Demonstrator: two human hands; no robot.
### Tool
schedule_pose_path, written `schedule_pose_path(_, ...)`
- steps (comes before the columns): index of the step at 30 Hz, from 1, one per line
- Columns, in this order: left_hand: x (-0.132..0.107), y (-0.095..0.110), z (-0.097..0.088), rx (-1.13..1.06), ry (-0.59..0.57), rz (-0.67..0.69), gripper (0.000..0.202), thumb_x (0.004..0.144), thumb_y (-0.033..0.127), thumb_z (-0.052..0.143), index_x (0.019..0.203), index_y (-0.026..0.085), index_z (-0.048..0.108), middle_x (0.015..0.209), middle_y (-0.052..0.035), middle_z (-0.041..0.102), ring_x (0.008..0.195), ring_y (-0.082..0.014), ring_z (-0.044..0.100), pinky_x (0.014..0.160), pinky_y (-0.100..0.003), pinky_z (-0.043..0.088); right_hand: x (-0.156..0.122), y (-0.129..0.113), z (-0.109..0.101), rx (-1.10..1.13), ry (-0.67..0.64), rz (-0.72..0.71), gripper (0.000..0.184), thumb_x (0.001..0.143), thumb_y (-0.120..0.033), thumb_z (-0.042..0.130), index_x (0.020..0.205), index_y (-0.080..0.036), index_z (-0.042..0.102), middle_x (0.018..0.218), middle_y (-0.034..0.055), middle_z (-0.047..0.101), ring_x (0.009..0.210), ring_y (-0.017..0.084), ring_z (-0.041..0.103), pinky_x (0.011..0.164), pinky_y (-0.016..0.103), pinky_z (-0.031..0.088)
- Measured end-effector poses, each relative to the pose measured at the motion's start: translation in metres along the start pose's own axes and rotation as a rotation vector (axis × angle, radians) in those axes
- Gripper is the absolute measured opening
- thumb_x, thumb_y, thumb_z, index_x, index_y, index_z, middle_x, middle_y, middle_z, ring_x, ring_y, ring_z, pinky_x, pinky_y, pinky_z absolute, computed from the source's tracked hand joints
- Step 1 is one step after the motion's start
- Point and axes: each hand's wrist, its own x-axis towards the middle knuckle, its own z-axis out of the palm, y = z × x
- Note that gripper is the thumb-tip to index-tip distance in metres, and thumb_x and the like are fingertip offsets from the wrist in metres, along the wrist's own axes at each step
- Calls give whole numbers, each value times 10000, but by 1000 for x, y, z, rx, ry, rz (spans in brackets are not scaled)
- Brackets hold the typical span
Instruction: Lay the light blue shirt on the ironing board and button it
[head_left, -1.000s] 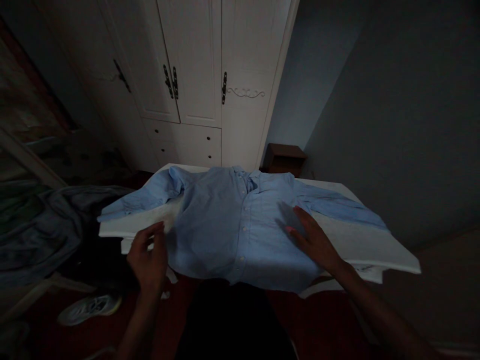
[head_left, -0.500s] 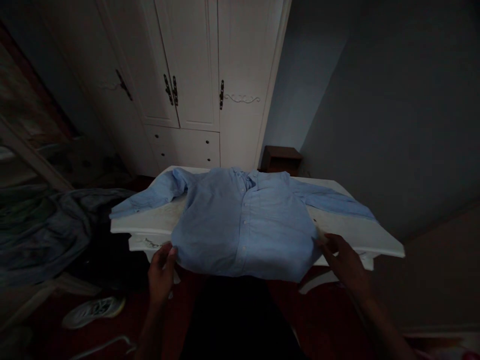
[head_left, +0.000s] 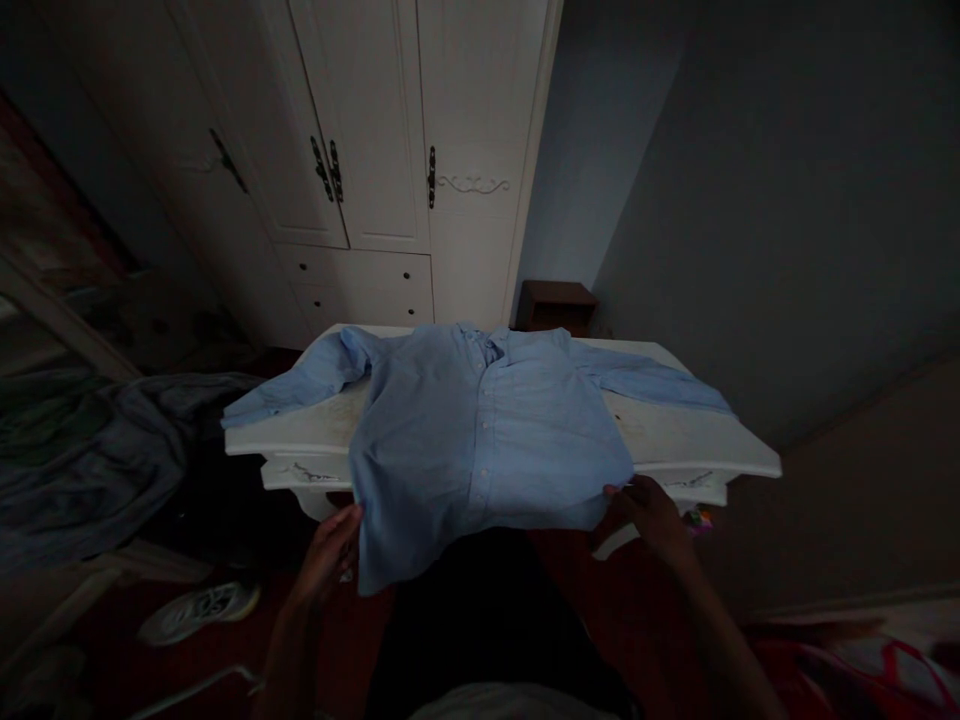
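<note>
A light blue button-up shirt [head_left: 435, 430] lies front up across a white table [head_left: 664, 435], collar at the far edge and sleeves spread to both sides. Its hem hangs over the near edge, with the left corner drooping lowest. My left hand [head_left: 330, 550] is closed at the shirt's left side edge, fingertips pinching the fabric. On the other side, my right hand [head_left: 649, 510] pinches the right edge near the hem, fingers together.
Behind the table stands a white wardrobe [head_left: 375, 200] with dark handles. A small brown cabinet [head_left: 559, 295] sits by the wall. Crumpled grey cloth [head_left: 142, 450] is heaped at left. On the red floor lie a shoe [head_left: 199, 610] and a white hanger-like rod [head_left: 199, 690].
My right hand has moved left and slightly down along the shirt's edge. My left hand is a little lower, and the left hem corner now hangs further down.
</note>
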Motion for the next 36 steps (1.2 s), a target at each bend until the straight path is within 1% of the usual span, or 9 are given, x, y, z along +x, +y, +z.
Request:
schedule_pose_path(3,1,-3,-3,32,59,34,494,551,601,774,685,180,553,406,103,367,327,-53,304,352,-183,238,-4,3,-7,73,-59,-8,361,696,-562,649,818,-224,623,746,60,706,724,272,677,681,380,532)
schedule_pose_path(8,0,4,-20,127,187,57,497,494,551,818,715,158,609,534,42,567,454,-117,507,458,-237,405,-7,11,-30,121,-43,-6,344,718,-551,671,716,-209,627,715,38,665,712,229,622,674,332,508)
schedule_pose_path(14,1,1,-24,267,213,147,514,461,570,816,559,169,509,507,56,506,472,-96,457,469,-215,367,2,25,-32,288,-1,86,485,636,-631,733,751,-205,532,620,-20,578,551,142,530,510,248,430)
schedule_pose_path(18,-1,3,-15,275,204,187,560,451,663,786,607,172,568,559,27,555,535,-127,506,521,-233,415,2,27,-33,225,29,88,492,636,-638,731,758,-209,524,571,-35,557,500,122,486,463,220,378)
schedule_pose_path(22,-6,9,-8,169,193,167,683,474,811,677,719,174,660,697,-47,672,681,-215,606,630,-301,493,-1,21,-35,139,-40,57,463,689,-619,686,885,-201,646,739,32,685,677,201,628,575,265,488)
schedule_pose_path(24,-8,10,-5,132,197,123,654,514,779,693,746,168,671,710,-51,685,693,-225,620,636,-305,496,-1,19,-35,113,-92,46,452,682,-606,686,884,-202,690,836,56,722,818,247,666,674,288,528)
schedule_pose_path(27,-13,9,-7,113,202,107,555,554,670,757,764,162,678,699,-21,676,651,-188,608,607,-269,479,0,20,-34,49,-168,45,430,647,-629,686,700,-202,699,762,55,724,821,277,674,707,297,542)
schedule_pose_path(31,-20,8,-17,186,322,150,545,541,676,749,738,171,695,656,-14,666,612,-183,598,557,-258,466,5,27,-36,-4,-148,32,453,649,-667,659,644,-214,676,733,37,716,765,271,669,679,292,536)
schedule_pose_path(36,-18,9,-20,412,475,246,579,483,687,745,789,195,737,837,-65,748,824,-273,674,685,-314,533,10,29,-31,-93,-54,-23,509,662,-704,631,562,-207,587,585,14,628,584,200,590,545,255,474)
